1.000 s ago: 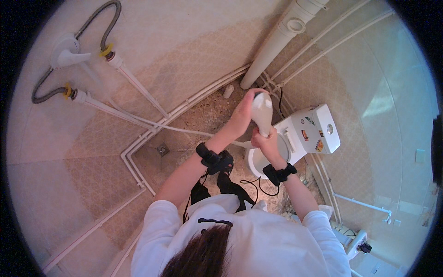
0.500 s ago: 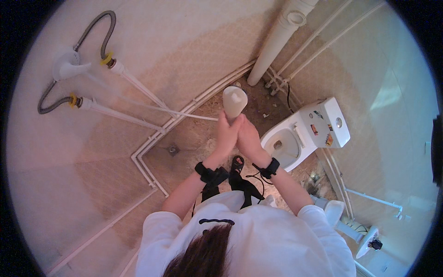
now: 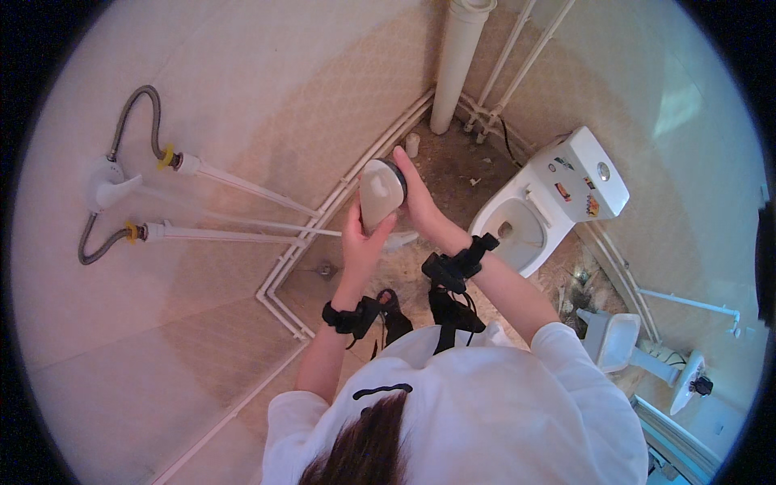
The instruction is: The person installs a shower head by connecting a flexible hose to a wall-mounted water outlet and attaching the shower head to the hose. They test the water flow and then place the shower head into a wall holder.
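Both hands are at a smooth, pale, tapering object (image 3: 378,196) with a dark rim on its right side; its exact kind is unclear. My left hand (image 3: 360,242) closes around its narrow lower end, thumb along the front. Against the dark rim lies my right hand (image 3: 419,198), fingers reaching up its side, gripping it from the right. A thin pale hose (image 3: 315,232) runs from the left wall to behind my left hand. Below the object a short white piece (image 3: 400,240) shows between my wrists; what it joins is hidden. Black bands sit on both wrists.
On the left wall, a white mixer tap (image 3: 105,184) joins two grey flexible hoses and white pipes. To the right stands a white toilet (image 3: 521,230) with stickers on its tank. A thick drain pipe (image 3: 457,73) rises in the corner. A washbasin (image 3: 621,339) is at lower right.
My hands, joined around the pale object before, have come apart onto its two sides. The object has moved left and slightly down and turned, so its dark rim now shows.
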The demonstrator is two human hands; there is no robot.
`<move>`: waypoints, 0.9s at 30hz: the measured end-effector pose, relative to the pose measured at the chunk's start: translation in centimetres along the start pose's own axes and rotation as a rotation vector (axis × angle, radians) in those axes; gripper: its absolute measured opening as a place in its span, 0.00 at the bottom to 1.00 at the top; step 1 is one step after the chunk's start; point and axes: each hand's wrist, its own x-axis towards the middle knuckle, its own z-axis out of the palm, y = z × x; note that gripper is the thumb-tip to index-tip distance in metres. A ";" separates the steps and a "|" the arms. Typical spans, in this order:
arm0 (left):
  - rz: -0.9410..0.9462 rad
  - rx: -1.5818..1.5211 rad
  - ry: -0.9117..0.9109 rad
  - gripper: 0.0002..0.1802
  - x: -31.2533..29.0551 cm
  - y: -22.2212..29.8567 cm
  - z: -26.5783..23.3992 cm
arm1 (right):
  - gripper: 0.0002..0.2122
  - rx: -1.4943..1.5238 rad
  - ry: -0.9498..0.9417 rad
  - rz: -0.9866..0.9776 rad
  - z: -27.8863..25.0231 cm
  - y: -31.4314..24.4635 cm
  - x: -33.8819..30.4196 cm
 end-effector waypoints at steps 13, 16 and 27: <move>0.164 0.220 0.178 0.15 0.1 -4.5 -0.1 | 0.17 -0.281 -0.013 -0.470 -0.4 0.4 -0.2; 0.146 0.247 0.151 0.15 0.2 -4.2 0.2 | 0.16 -0.251 -0.008 -0.524 -0.8 0.5 0.5; 0.177 0.148 0.205 0.10 0.7 -2.0 2.8 | 0.17 -0.432 0.000 -0.645 0.2 -1.0 0.7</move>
